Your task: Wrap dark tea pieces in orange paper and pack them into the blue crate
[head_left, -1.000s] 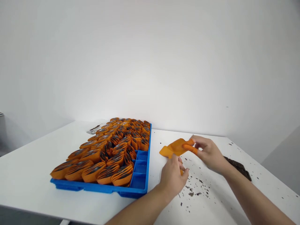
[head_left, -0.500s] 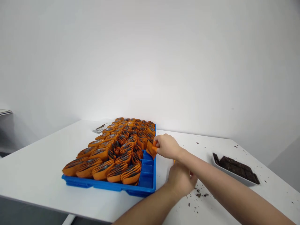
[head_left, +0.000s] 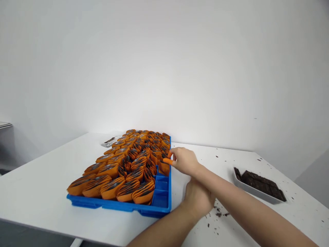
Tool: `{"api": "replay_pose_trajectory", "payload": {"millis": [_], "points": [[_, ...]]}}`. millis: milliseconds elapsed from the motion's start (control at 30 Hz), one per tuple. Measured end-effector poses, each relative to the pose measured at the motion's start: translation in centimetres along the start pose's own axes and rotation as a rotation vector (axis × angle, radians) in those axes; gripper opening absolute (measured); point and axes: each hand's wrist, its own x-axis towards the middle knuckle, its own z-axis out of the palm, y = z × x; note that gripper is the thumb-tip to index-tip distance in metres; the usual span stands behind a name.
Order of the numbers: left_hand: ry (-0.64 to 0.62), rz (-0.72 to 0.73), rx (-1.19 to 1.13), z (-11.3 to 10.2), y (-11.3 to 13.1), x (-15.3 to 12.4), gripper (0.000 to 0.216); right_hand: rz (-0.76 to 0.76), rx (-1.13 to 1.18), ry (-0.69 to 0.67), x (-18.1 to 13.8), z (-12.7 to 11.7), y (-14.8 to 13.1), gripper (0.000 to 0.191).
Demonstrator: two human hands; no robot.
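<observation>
My right hand (head_left: 183, 160) is at the right edge of a blue compartment tray (head_left: 161, 199). Its thumb and forefinger, tipped in orange coverings, are apart. The thumb touches the top of an orange pouch (head_left: 163, 168) that stands in a tray compartment. Rows of similar orange pouches with dark insides (head_left: 110, 187) fill most of the tray; several compartments at its near right corner are bare. My left hand (head_left: 197, 199) is curled beneath my right forearm, beside the tray. Its fingertips are hidden, and what they hold cannot be made out.
On the right stands a white dish (head_left: 253, 195) with dark brown flat pieces (head_left: 264, 183). Dark crumbs (head_left: 218, 214) lie scattered on the white table (head_left: 36, 185). A small clear-white container (head_left: 109, 141) is behind the tray at left. A white wall rises at the back.
The orange pouch went from tilted in my right fingers to standing in its compartment. My right thumb and forefinger have spread apart. My left hand has barely shifted.
</observation>
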Motion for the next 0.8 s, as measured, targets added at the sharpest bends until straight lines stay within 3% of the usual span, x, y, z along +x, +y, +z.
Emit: {"api": "replay_pose_trajectory", "payload": {"millis": [100, 200, 367, 533, 667, 800], "points": [[-0.013, 0.029, 0.195, -0.5, 0.0, -0.4, 0.043, 0.115, 0.085, 0.193, -1.3, -1.0, 3.8, 0.032], [-0.011, 0.001, 0.342, -0.4, 0.0, -0.4, 0.033, 0.262, 0.122, 0.306, -3.4, -1.5, 8.2, 0.037], [0.002, -0.073, 0.498, 0.0, 0.2, -0.1, 0.028, 0.421, 0.097, 0.177, -7.5, -0.8, 14.2, 0.045], [0.02, -0.098, 0.549, -0.3, 0.1, -0.1, 0.025, 0.488, 0.07, 0.054, -9.6, 0.2, 17.4, 0.036], [0.042, -0.088, 0.552, -0.3, -0.3, -0.1, 0.026, 0.585, 0.028, 0.051, -10.3, -0.8, 19.7, 0.019], [0.081, -0.092, 0.531, -0.2, -0.9, 0.1, 0.029, 0.765, -0.001, 0.03, -11.4, -2.7, 22.2, 0.026]]}}
